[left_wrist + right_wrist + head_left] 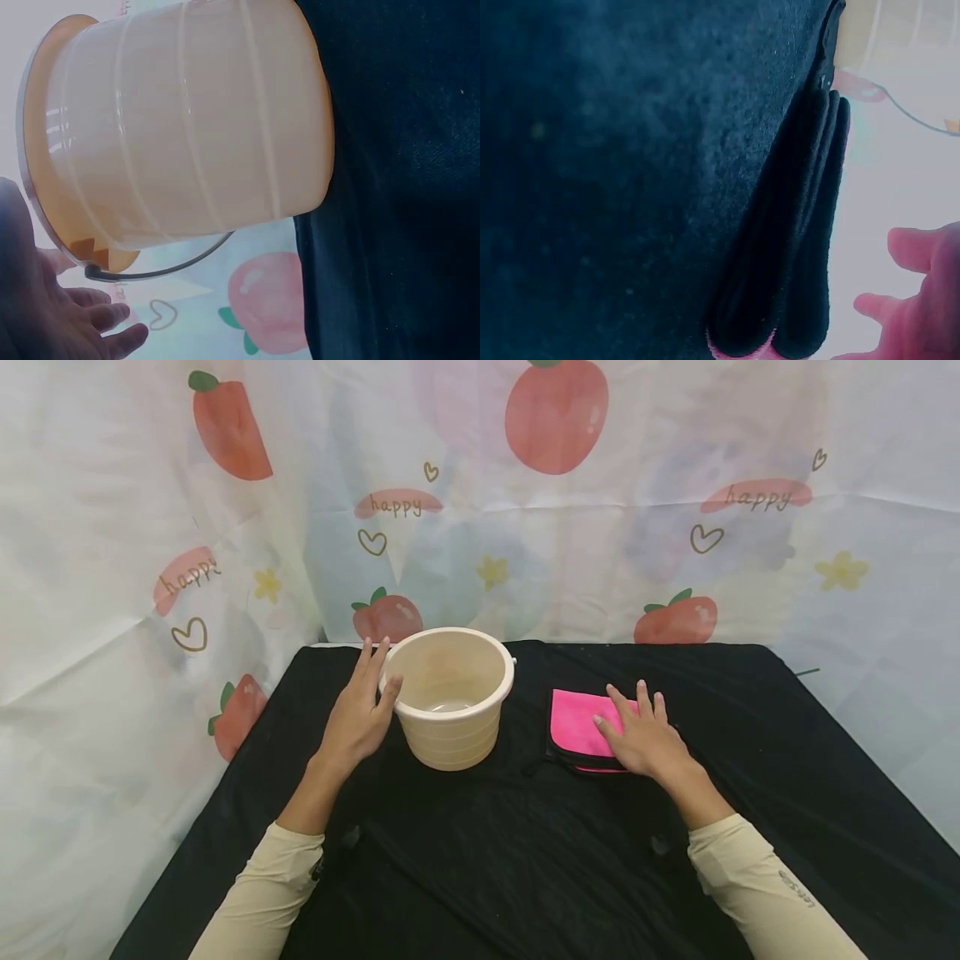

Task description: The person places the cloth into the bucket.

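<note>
A cream plastic bucket (450,739) stands upright at the back, left of centre. Beside its left rim is my left hand (358,718), fingers extended and thumb in front of the rim; whether it touches is unclear. The left wrist view shows the bucket's ribbed side and its thin wire handle (169,270), with the hand at the rim. To the right lies a folded pink cloth (577,722) with black edging. My right hand (643,739) is spread above its right part, hiding some of it. From the right wrist, the hand (922,300) appears apart from the folded layers.
Black fabric (510,868) covers the table and shows some creases. A printed curtain (465,435) with fruit, hearts and lettering hangs behind the table and along its left side.
</note>
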Available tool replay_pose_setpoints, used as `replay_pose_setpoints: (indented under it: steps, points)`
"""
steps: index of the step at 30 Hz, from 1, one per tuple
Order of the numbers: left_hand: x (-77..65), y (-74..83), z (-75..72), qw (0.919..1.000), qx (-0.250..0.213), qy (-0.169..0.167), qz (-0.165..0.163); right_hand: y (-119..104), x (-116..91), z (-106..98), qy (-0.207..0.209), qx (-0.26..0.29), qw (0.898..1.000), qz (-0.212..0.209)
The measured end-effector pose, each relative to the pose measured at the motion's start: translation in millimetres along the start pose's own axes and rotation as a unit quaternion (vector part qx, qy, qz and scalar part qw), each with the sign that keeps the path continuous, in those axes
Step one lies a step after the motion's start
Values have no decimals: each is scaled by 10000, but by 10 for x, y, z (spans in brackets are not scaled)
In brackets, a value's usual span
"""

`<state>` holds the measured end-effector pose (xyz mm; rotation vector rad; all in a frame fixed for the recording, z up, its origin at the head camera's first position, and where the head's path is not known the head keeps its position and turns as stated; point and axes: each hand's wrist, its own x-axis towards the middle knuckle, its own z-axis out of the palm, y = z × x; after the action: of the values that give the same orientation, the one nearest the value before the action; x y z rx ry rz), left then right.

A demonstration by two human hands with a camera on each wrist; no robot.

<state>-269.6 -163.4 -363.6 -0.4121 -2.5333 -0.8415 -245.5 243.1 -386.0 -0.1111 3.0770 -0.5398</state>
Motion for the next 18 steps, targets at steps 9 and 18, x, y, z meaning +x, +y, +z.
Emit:
replay_pose_setpoints:
  steps: [9, 18]
  points:
    - [9, 5, 84, 9986, -495, -153, -67, 41, 78, 10, -450, 262, 9984, 239]
    - [6, -27, 165, 9920, -1253, 128, 31, 48, 174, 10, -748, 169, 9950, 647]
